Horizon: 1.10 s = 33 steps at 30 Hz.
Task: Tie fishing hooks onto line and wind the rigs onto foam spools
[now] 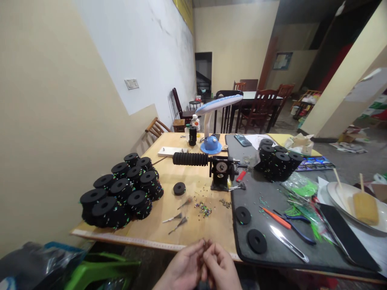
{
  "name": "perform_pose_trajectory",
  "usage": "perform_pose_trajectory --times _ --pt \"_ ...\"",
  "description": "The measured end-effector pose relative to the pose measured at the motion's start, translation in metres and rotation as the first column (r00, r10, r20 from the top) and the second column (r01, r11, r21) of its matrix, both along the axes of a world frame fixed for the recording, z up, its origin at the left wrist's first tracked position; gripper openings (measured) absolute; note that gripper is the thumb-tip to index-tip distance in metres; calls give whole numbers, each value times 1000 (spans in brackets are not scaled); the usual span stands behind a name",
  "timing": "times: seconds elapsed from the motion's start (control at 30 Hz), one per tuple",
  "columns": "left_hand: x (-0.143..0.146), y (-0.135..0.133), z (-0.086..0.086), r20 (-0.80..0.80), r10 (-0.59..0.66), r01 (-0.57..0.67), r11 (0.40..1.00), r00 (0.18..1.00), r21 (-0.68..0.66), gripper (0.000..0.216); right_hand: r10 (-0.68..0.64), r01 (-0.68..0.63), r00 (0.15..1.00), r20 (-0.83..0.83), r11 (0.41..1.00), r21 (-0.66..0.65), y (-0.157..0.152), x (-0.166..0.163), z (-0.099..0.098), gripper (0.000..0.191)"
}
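Note:
My left hand (184, 264) and my right hand (221, 264) meet just off the table's front edge, fingertips pressed together. Both are closed in a pinch, and whatever lies between the fingers is too small or hidden to name. Just past them, a scatter of tiny coloured beads (203, 209) lies on the wood. Several small dark-tipped bundles of thin pins (178, 224) rest to its left. A single black foam disc (179, 188) lies flat farther back. Beyond the beads stands a black hand-cranked winder (221, 171) with a row of black foam discs (190, 158) on its shaft.
Stacks of black foam discs (121, 187) crowd the left side; more stacks (279, 159) stand back right. A grey mat (254, 193) carries pliers (298, 227), an orange-handled tool (276, 218) and a phone (242, 140). A plate (337, 193) sits far right, a blue lamp (211, 144) behind.

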State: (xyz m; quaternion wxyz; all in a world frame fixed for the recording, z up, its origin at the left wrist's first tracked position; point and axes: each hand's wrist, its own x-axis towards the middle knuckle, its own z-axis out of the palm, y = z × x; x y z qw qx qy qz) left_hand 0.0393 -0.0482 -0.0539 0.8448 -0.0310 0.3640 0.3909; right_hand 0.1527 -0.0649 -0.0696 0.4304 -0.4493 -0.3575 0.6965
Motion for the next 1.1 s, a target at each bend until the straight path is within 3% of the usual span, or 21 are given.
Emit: perform_pose_trajectory --times 0.1,0.43,0.77,1.1 --pt "0 -1 -1 17 -9 8 999 1000 35 5 2 -2 1000 5 1000 9 0 0 3 63" --pt "1 -2 -4 5 1 -1 998 1000 59 5 -4 4 1000 -7 1000 29 -1 2 -3 60" --pt "2 -4 -5 -17 -35 37 992 999 124 8 -22 22 1000 3 999 25 1 1 4 62" --pt "2 -3 -3 -3 -33 33 995 999 94 6 -17 17 1000 2 999 37 -1 2 2 61"
